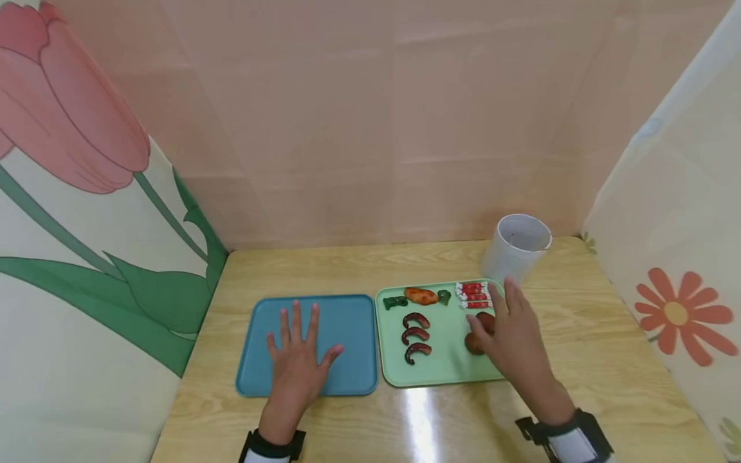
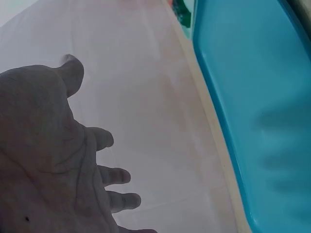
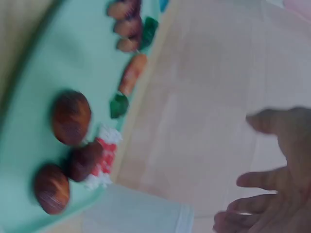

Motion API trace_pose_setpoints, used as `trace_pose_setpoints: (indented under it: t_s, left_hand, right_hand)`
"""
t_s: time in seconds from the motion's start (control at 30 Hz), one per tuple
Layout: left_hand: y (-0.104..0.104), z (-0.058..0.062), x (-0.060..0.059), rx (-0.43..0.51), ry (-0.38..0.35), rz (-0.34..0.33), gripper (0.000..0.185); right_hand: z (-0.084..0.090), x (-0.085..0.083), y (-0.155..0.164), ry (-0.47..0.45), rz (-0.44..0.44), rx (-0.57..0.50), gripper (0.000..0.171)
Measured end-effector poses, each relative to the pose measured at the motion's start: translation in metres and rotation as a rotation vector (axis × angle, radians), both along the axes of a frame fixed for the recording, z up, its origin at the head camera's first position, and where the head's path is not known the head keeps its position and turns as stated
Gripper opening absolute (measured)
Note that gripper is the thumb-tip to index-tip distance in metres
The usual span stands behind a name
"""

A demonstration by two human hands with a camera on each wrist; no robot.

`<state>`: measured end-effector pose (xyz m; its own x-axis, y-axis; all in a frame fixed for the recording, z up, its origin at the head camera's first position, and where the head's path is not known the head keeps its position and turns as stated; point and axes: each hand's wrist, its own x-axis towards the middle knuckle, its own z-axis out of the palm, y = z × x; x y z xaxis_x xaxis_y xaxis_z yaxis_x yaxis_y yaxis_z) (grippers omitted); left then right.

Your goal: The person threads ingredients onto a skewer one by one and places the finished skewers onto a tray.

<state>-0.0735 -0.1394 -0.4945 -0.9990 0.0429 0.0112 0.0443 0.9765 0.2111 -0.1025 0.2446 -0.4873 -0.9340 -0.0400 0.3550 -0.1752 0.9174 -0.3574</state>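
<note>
Left hand (image 1: pixel 296 357) lies flat, fingers spread and straight, palm down on the blue tray (image 1: pixel 347 328); holds nothing. Left wrist view shows the open palm (image 2: pixel 46 160) with the blue tray (image 2: pixel 252 87) beside it.

Right hand (image 1: pixel 512 337) hovers over the right part of the green tray (image 1: pixel 448 366), fingers relaxed and extended, nothing in it. Whether the fingertips touch anything, cannot tell. Right wrist view: fingers (image 3: pixel 272 179) open and apart from the food.

Brown balls (image 1: pixel 475 343) sit just at the right hand's thumb side, partly covered by it; three show in the wrist view (image 3: pixel 71 118). Left of the hand, three curved sausages (image 1: pixel 415 335) in a column. Beyond the fingertips, red-white sticks (image 1: pixel 473 294). Farther left along the far edge, an orange piece (image 1: pixel 420 296) between two green bits (image 1: pixel 395 302). Past the tray, just beyond the fingertips, a white cup (image 1: pixel 515 247) on the table (image 1: pixel 579 321).
</note>
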Motion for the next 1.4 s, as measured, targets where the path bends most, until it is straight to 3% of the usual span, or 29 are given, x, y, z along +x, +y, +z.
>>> trace_pose_setpoints:
  t_s: [0.17,0.3,0.5,0.7,0.9,1.13,1.3,1.4]
  left_hand:
    - [0.000,-0.001,0.000,0.025,0.001,0.009,0.090]
    - [0.001,-0.003,0.003,0.071,0.016,0.017,0.087]
    - [0.005,-0.006,0.012,0.227,0.042,0.032,0.081]
    - [0.009,-0.006,0.018,0.303,-0.004,0.030,0.078]
    - [0.010,-0.003,0.017,0.346,-0.004,0.021,0.077]
    - [0.013,0.004,0.014,0.469,0.083,0.020,0.068]
    - [0.022,0.012,0.014,0.545,0.134,0.022,0.054]
    - [0.030,0.017,0.012,0.576,0.211,-0.026,0.046]
  right_hand:
    - [0.020,-0.034,0.016,0.103,-0.072,-0.198,0.051]
    - [0.023,-0.070,0.034,0.182,-0.121,-0.300,0.040]
    - [0.011,-0.110,0.053,0.274,-0.128,-0.267,0.032]
    - [-0.008,-0.126,0.064,0.352,-0.123,-0.238,0.018]
    - [-0.003,-0.128,0.069,0.479,-0.095,-0.227,0.013]
    - [0.060,-0.108,0.045,0.700,-0.078,-0.276,0.017]
    - [0.104,-0.072,0.007,0.899,-0.110,-0.467,0.013]
    - [0.123,-0.050,-0.014,0.921,-0.044,-0.659,0.011]
